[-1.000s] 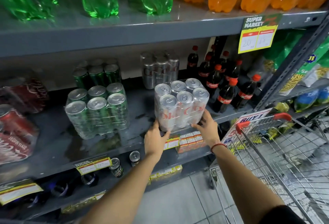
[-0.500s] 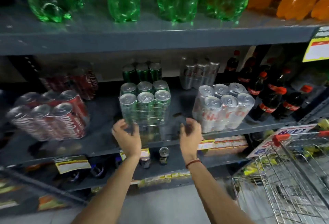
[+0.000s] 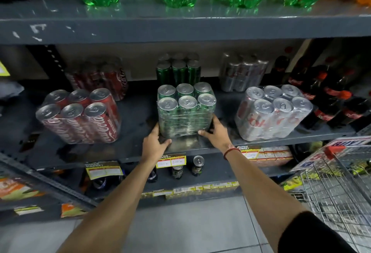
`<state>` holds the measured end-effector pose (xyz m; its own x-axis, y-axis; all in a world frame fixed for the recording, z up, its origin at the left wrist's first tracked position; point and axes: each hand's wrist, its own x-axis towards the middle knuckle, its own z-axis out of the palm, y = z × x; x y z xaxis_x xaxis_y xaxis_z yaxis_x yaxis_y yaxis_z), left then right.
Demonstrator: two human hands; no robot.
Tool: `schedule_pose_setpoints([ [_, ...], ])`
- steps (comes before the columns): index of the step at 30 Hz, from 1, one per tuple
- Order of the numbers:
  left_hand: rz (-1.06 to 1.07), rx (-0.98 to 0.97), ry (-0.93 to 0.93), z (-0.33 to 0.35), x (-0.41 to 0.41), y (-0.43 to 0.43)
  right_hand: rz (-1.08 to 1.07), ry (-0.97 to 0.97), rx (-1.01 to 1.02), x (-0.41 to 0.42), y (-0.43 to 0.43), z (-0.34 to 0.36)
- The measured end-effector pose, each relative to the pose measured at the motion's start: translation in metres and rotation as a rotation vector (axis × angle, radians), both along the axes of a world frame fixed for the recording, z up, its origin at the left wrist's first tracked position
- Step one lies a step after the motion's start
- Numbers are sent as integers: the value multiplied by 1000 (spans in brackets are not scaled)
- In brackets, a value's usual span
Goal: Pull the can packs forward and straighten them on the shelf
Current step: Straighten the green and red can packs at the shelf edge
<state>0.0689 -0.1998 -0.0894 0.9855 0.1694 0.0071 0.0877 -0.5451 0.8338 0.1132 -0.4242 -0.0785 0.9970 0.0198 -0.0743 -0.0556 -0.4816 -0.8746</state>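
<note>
Identifying the held item: which pack is gripped? (Student)

The green can pack [image 3: 185,112], six cans in clear film, is gripped by both hands. It is stood upright on the middle shelf [image 3: 136,128], near the front edge. (Legend)

How are the fingers placed? (Student)

The left hand [image 3: 154,145] is curled round the pack's lower left corner, with the thumb laid across the front film. The right hand [image 3: 215,134] is curled round the lower right corner, its thumb pressed to the front likewise. The fingers are kept close together along the pack's sides; their tips are hidden behind it. A red wristband [image 3: 230,150] is worn on the right wrist. (Legend)

What is shown around it? (Student)

A red can pack [image 3: 80,116] is seen to the left, tilted, and a silver can pack [image 3: 273,112] to the right; both are set apart from the green one. A rear green pack [image 3: 178,70] is placed behind it. Cola bottles [image 3: 329,100] are ranged at far right, and a wire cart [image 3: 341,182] is parked below them. (Legend)
</note>
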Motion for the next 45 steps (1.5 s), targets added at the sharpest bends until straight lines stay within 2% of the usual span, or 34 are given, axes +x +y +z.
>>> schedule_pose_setpoints([
  [10,-23,42,-109,-2,-39,1,-70,-54,3,-51,-3,-8],
  [25,-47,216,-109,4,-44,3,-118,-55,8,-63,5,-4],
  [27,-70,142,-91,7,-46,5,-198,-101,35,-72,15,-3],
  [29,-54,20,-123,11,-49,13,-398,-135,86,-87,34,-5],
  [31,46,-85,-191,15,-53,31,-616,-166,166,-104,63,-7],
  [33,210,-204,-272,20,-57,57,-710,-203,224,-116,97,-5],
  [37,542,-356,-427,26,-67,122,-553,-297,282,-122,168,6],
  [40,692,-318,-434,26,-69,172,-369,-293,284,-113,214,17],
  [42,693,-253,-333,26,-66,203,-226,-220,243,-100,238,22],
  [45,536,-210,-99,26,-57,237,27,-70,127,-75,265,29],
])
